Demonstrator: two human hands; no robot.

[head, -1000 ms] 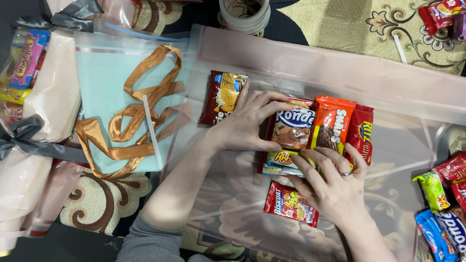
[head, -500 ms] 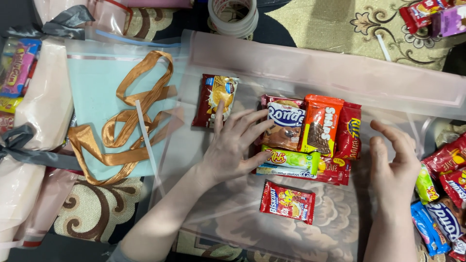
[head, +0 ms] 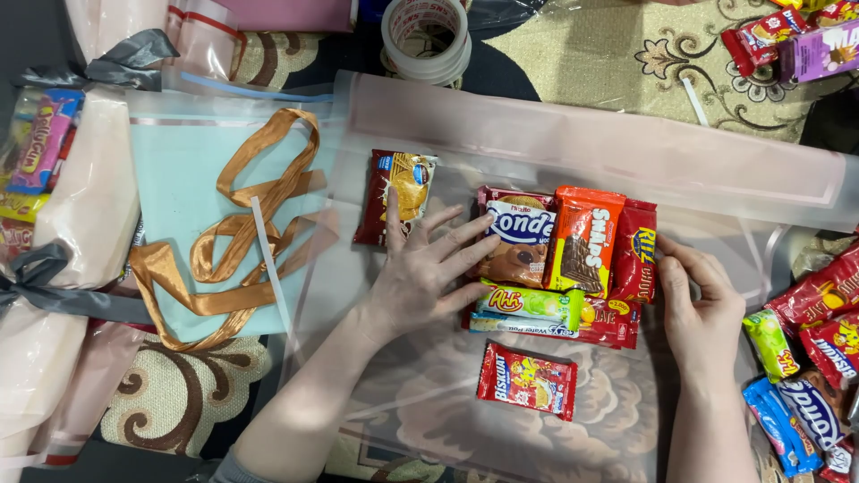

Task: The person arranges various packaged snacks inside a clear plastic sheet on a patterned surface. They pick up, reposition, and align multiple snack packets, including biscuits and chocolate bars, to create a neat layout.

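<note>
A cluster of snack packets (head: 573, 264) lies on a translucent pinkish wrapping sheet (head: 582, 143) spread over a patterned carpet. My left hand (head: 420, 268) rests flat, fingers spread, against the cluster's left side, touching a brown cookie packet (head: 523, 241) and a green wafer packet (head: 528, 302). My right hand (head: 702, 309) stands at the cluster's right edge, fingers by a red cracker packet (head: 637, 255). An orange chocolate packet (head: 583, 241) sits in the middle. A dark red packet (head: 398, 192) lies just beyond my left fingertips. A small red biscuit packet (head: 528, 380) lies alone below.
A gold ribbon (head: 233, 233) lies coiled on a light blue sheet (head: 179, 170) at left. Wrapped bundles tied with a grey ribbon (head: 54, 286) fill the far left. A tape roll (head: 428, 36) sits at top. More loose snack packets (head: 805, 358) are piled at right and top right (head: 796, 36).
My right hand has let go of the packets and moved from below the cluster to its right edge. My left hand opened flat against the left side. The packets lie squared together.
</note>
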